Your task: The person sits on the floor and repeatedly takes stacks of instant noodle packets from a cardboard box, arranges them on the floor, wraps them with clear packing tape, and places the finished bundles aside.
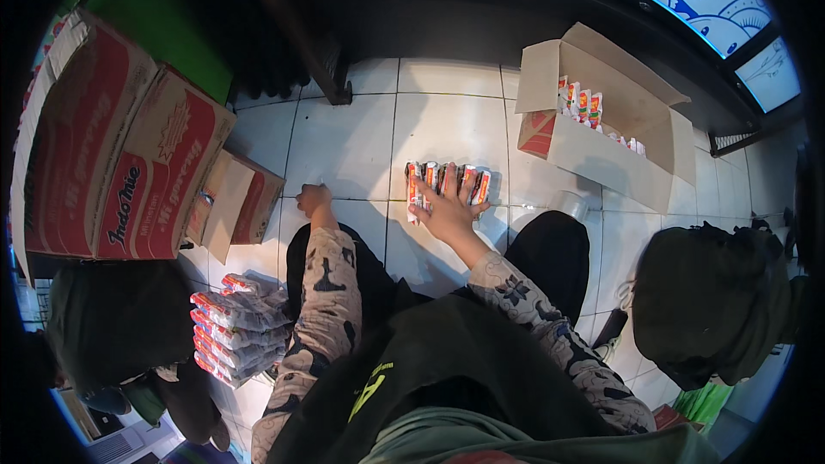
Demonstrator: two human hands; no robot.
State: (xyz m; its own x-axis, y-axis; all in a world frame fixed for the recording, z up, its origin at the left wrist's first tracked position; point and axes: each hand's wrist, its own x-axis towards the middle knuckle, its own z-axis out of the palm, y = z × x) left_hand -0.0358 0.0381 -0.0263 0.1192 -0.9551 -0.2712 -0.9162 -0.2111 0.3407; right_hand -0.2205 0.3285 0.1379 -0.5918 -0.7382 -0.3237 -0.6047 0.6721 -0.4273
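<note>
My right hand [448,209] lies with spread fingers over a row of white and red instant noodle packets [413,182]. The packets stand on edge side by side on the tiled floor, partly hidden by the fingers. To the left, my left hand [314,200] is curled above the floor in front of my knee. A thin pale bit shows at its fingertips; I cannot tell whether the hand holds it. At the right is an open cardboard box [606,158] with several similar packets [583,106] standing inside. Beside my left forearm rises a stack of noodle packets [238,335].
Large Indomie cartons [161,167] stand at the left, with a smaller open carton [258,203] beside them. A clear roll, perhaps tape [570,205], lies by my right knee. A dark metal leg [338,87] and black furniture [438,19] border the far side.
</note>
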